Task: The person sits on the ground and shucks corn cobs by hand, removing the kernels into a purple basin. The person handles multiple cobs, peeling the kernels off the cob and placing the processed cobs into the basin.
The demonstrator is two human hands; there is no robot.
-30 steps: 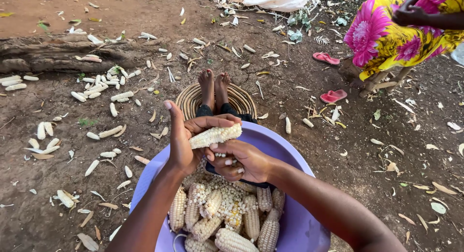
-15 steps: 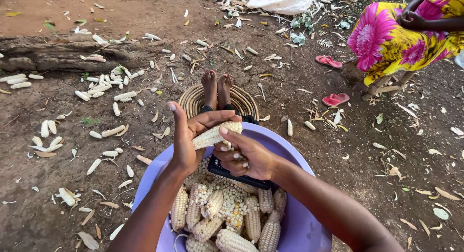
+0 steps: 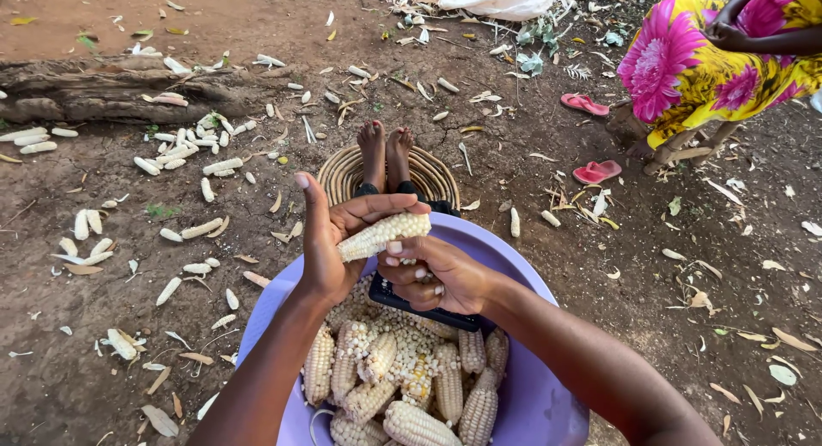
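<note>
left hand grip clamped on corn cob | right hand curled under it (contents hidden) | purple basin partly cut off

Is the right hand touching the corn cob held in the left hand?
Touching. The head view shows the right hand with its thumb pressed against the underside of the corn cob, which the left hand grips.

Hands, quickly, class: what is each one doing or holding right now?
Left hand: closed on a corn cob, fingers wrapped over it, thumb up.
Right hand: curled shut, thumb pressing on the cob, above the purple basin.
</note>
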